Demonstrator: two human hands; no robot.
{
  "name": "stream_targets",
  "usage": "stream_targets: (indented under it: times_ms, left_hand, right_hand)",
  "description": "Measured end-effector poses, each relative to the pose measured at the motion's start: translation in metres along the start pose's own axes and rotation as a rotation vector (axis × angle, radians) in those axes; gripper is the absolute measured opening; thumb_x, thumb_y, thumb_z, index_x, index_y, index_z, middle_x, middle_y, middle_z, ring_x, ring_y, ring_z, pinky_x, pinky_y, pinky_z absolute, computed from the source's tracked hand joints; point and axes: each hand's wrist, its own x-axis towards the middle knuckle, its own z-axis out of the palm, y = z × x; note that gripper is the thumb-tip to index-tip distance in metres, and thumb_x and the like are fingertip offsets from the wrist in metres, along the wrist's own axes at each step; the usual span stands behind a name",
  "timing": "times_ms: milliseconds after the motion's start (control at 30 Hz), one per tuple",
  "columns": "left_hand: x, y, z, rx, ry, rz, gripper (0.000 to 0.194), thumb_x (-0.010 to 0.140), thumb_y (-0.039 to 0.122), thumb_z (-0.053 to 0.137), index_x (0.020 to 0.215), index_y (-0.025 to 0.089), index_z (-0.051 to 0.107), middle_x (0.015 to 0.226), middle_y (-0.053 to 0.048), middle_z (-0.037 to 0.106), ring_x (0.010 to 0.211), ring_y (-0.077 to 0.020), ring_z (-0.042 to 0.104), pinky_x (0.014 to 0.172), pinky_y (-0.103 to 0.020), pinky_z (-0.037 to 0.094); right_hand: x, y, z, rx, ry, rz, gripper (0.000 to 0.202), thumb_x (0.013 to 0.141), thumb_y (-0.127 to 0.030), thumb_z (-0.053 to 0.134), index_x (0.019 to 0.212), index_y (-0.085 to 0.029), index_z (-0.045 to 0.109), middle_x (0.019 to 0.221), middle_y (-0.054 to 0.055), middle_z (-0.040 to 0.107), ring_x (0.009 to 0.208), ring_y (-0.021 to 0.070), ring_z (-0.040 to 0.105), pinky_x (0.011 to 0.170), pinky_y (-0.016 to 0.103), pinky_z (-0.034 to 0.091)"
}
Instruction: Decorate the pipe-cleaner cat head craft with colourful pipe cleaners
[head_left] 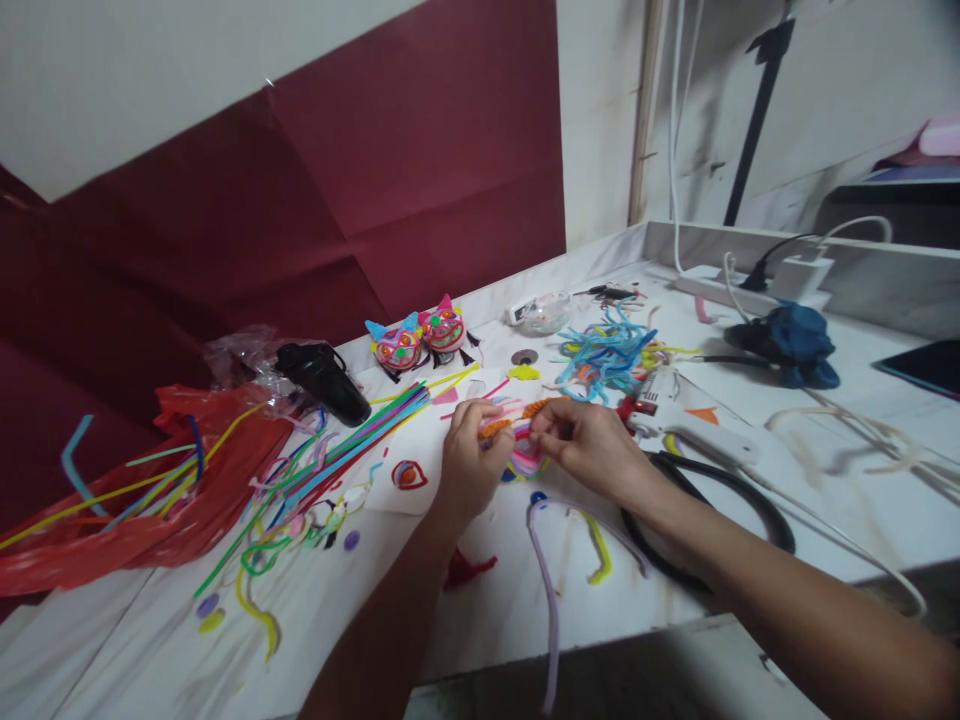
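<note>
Both hands meet over the table on a colourful pipe-cleaner piece with pink, white and orange bands; my fingers hide much of it. At its left side, my left hand pinches it next to an orange fuzzy part. My right hand has thumb and forefinger closed on the piece's right edge. A white sheet with a red and orange eye-shaped piece lies left of my left hand. Below the hands are a lilac pipe cleaner, a yellow one and a dark red tassel.
Pipe cleaners and a red plastic bag lie left. Two finished cat-like faces stand behind. Blue pipe-cleaner scraps, a white glue gun with a cord, a black ring-shaped band and a power strip are right.
</note>
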Motion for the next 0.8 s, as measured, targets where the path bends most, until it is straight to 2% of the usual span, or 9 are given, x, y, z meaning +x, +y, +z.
stream_targets:
  times_ms: [167, 400, 500, 600, 800]
  left_hand:
    - [0.008, 0.007, -0.017, 0.108, -0.138, 0.060, 0.013, 0.082, 0.025, 0.056, 0.092, 0.019, 0.062, 0.105, -0.008, 0.067, 0.106, -0.0214, 0.063, 0.099, -0.035, 0.048]
    - [0.034, 0.033, -0.040, 0.422, -0.467, 0.072, 0.026, 0.092, 0.032, 0.046, 0.096, 0.022, 0.069, 0.101, -0.005, 0.071, 0.100, -0.0211, 0.065, 0.093, -0.033, 0.050]
    - [0.046, 0.041, -0.043, 0.557, -0.562, 0.084, 0.026, 0.089, 0.027, 0.047, 0.093, 0.022, 0.072, 0.099, -0.006, 0.072, 0.099, -0.0211, 0.066, 0.091, -0.032, 0.049]
    - [0.054, 0.047, -0.041, 0.690, -0.637, 0.090, 0.023, 0.085, 0.028, 0.054, 0.098, 0.021, 0.072, 0.102, -0.007, 0.071, 0.098, -0.0237, 0.066, 0.087, -0.033, 0.050]
    - [0.060, 0.054, -0.037, 0.832, -0.699, 0.111, 0.026, 0.080, 0.035, 0.063, 0.100, 0.020, 0.069, 0.103, -0.009, 0.069, 0.093, -0.0268, 0.066, 0.076, -0.033, 0.050]
  right_hand:
    - [0.000, 0.000, 0.001, -0.001, -0.015, -0.009, 0.009, 0.073, -0.015, 0.059, 0.069, -0.022, 0.064, 0.060, -0.004, 0.066, 0.055, 0.0130, 0.057, 0.055, 0.025, 0.038]
    - [0.000, -0.002, 0.004, -0.019, -0.004, -0.036, 0.011, 0.073, -0.013, 0.059, 0.069, -0.022, 0.064, 0.062, -0.004, 0.066, 0.056, 0.0124, 0.056, 0.056, 0.025, 0.036]
    - [0.000, -0.004, 0.005, -0.028, -0.007, -0.045, 0.012, 0.072, -0.012, 0.058, 0.068, -0.022, 0.063, 0.061, -0.004, 0.066, 0.055, 0.0123, 0.056, 0.056, 0.025, 0.035]
    - [-0.001, -0.006, 0.005, -0.038, -0.005, -0.053, 0.010, 0.072, -0.014, 0.058, 0.068, -0.021, 0.063, 0.060, -0.003, 0.066, 0.054, 0.0125, 0.056, 0.055, 0.025, 0.035]
    - [-0.001, -0.007, 0.005, -0.054, 0.002, -0.059, 0.010, 0.072, -0.014, 0.057, 0.067, -0.022, 0.062, 0.058, -0.004, 0.064, 0.053, 0.0126, 0.054, 0.054, 0.025, 0.034]
